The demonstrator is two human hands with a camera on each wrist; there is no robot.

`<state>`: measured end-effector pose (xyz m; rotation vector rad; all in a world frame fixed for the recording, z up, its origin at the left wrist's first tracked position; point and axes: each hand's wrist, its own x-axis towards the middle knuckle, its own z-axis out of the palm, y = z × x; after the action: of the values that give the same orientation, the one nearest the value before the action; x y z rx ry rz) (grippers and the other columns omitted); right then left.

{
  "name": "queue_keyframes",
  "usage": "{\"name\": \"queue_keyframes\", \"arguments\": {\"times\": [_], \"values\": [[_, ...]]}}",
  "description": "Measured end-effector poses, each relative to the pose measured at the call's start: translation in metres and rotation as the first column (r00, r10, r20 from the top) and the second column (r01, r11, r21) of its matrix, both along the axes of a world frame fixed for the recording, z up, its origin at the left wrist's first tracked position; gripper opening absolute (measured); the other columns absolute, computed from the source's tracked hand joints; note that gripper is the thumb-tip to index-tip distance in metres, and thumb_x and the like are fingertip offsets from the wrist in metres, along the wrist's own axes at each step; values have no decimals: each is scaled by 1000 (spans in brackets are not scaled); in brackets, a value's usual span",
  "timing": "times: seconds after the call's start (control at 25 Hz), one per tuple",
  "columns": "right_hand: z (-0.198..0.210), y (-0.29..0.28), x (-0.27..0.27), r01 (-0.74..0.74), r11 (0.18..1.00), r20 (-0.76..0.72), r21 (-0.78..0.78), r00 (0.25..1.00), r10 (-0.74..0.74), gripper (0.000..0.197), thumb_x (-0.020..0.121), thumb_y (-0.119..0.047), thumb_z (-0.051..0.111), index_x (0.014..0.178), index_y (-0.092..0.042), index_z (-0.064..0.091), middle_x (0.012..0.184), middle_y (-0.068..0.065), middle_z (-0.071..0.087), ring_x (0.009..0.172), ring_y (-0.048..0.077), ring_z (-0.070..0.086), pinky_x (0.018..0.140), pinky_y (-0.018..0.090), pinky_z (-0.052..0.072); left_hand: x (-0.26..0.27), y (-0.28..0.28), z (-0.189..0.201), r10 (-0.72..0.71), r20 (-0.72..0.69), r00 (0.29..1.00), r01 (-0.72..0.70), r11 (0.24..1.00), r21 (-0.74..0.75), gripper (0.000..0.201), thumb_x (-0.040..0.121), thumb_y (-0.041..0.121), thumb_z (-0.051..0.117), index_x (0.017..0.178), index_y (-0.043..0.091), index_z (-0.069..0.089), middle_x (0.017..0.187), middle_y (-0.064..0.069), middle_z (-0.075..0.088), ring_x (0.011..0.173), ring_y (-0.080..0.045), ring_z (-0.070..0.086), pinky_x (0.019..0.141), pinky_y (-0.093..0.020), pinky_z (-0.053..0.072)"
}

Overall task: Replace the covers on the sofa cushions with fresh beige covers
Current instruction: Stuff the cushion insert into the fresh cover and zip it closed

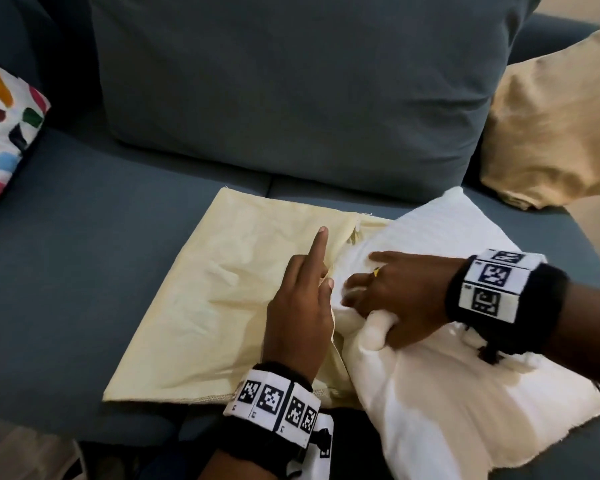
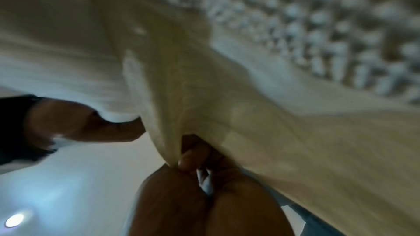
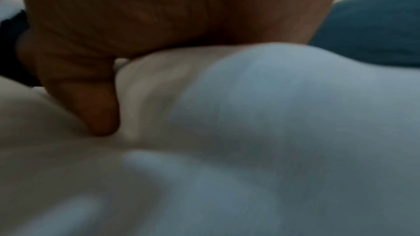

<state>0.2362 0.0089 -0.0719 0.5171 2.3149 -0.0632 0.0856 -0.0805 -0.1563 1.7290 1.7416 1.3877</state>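
A pale beige cover [image 1: 222, 306] lies flat on the blue sofa seat [image 1: 66, 254]. To its right lies a bare white cushion insert [image 1: 447, 393], its left corner at the cover's open edge. My left hand [image 1: 302, 299] pinches that edge of the cover [image 2: 204, 114] between thumb and curled fingers, forefinger pointing out. My right hand [image 1: 392, 299] grips the bunched left corner of the insert [image 3: 272, 132], thumb pressed into it. The corner's tip is hidden between my hands.
A big blue back cushion [image 1: 291, 91] stands behind. A cushion in a tan cover [image 1: 551, 126] leans at the right end of the sofa, and one with coloured blotches [image 1: 4, 133] at the left end. The sofa's front edge runs under my wrists.
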Motion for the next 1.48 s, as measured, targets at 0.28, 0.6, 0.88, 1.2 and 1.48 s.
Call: {"name": "queue_keyframes", "arguments": {"times": [0.28, 0.6, 0.88, 1.2, 1.48], "values": [[13, 61, -5, 376, 884, -159, 279, 925, -344, 48, 82, -61, 57, 123, -41, 44, 130, -8, 55, 112, 24, 61, 89, 42, 49, 2, -10, 6, -71, -22, 997, 64, 969, -238, 64, 93, 11, 56, 147, 37, 37, 112, 7, 51, 88, -15, 56, 78, -35, 50], [19, -44, 48, 79, 987, -234, 143, 971, -44, 79, 88, -80, 22, 152, -50, -13, 166, -14, -14, 153, 21, -10, 118, 65, -3, -15, -39, -3, -324, -211, 922, 42, 627, -778, 35, 95, 45, 45, 72, 19, 45, 70, 3, 50, 73, -24, 55, 65, -31, 41], [-33, -59, 53, -4, 877, -255, 481, 956, 144, 94, 83, -41, 63, 158, -34, 8, 165, 6, 22, 144, 42, 34, 91, 70, 41, -11, -52, 29, -300, -370, 879, 18, 796, -604, 40, 91, 41, 47, 60, 16, 38, 58, -2, 43, 64, -26, 50, 57, -33, 35], [-33, -56, -2, 176, 900, -496, 398, 867, 50, 20, 73, -21, 54, 90, -16, 64, 93, 11, 67, 98, 35, 65, 74, 63, 48, 21, -53, 65, -347, -340, 874, 161, 867, -472, 48, 97, 44, 45, 58, 17, 37, 55, -1, 43, 55, -15, 46, 56, -32, 31], [35, 28, 51, 421, 890, -765, -176, 510, -393, 34, 84, -50, 69, 110, -28, 75, 108, -5, 75, 98, 12, 70, 91, 37, 54, -5, -46, 60, -325, -125, 937, 196, 789, -583, 51, 88, 63, 54, 67, 17, 60, 62, 2, 66, 59, -10, 62, 65, -37, 53]]}}
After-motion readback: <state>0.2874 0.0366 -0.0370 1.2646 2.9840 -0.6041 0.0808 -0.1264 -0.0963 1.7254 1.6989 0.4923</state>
